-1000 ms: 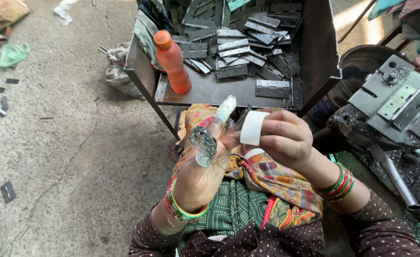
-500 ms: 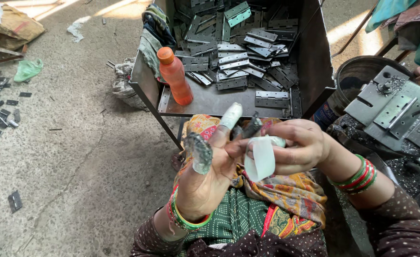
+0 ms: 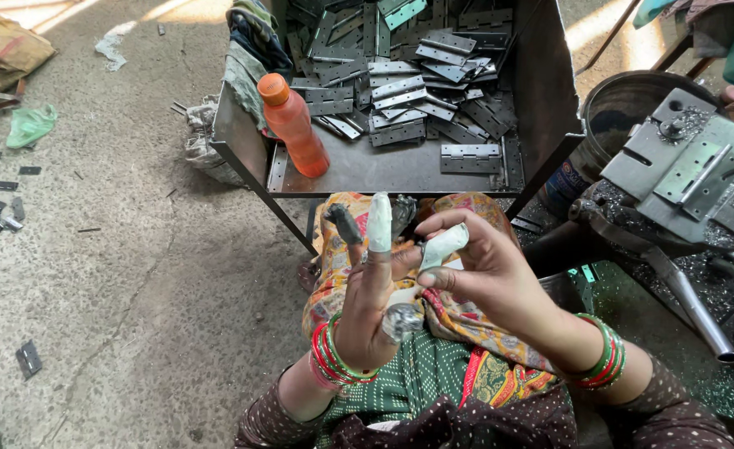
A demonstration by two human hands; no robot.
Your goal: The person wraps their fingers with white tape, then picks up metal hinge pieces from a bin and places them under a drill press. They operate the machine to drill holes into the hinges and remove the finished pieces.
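Right hand [image 3: 491, 274], pinching the white tape [image 3: 443, 247], should pull it taut and wrap evenly around the raised finger [image 3: 379, 223] of your open left hand [image 3: 371, 316].

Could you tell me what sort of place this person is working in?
Probably a small metal workshop: a metal tray piled with hinges, a steel press fixture beside it, and the left hand with taped fingers.

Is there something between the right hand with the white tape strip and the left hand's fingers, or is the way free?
Nothing visible stands between them. The right hand pinches the white tape strip right beside the left hand, whose taped finger points up. The orange bottle and metal hinges lie farther off on the metal tray.
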